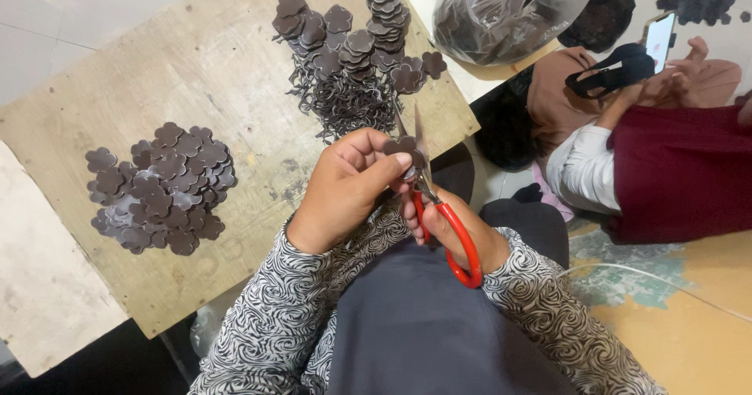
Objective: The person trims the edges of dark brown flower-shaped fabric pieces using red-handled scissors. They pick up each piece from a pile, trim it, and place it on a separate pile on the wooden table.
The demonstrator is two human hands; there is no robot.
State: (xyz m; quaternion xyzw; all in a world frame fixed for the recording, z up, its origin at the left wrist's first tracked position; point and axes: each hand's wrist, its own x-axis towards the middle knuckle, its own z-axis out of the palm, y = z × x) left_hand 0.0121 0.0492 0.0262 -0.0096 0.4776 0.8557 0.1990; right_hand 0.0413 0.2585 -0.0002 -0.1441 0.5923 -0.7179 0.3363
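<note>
Head view: a left hand (345,187) pinches a dark brown flower-shaped cutout (405,147) above a plywood board (211,66), while the right hand (458,230) is closed round red-handled scissors (446,222), blades apparently at the piece's edge. Trimmed pieces (160,187) lie heaped at left; stacks and scraps (352,58) behind.

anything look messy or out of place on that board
Only a tangle of thin dark offcuts heaped at the far edge of the wooden board, spilling under the stacked flower-shaped pieces. The left pile is loose.
</note>
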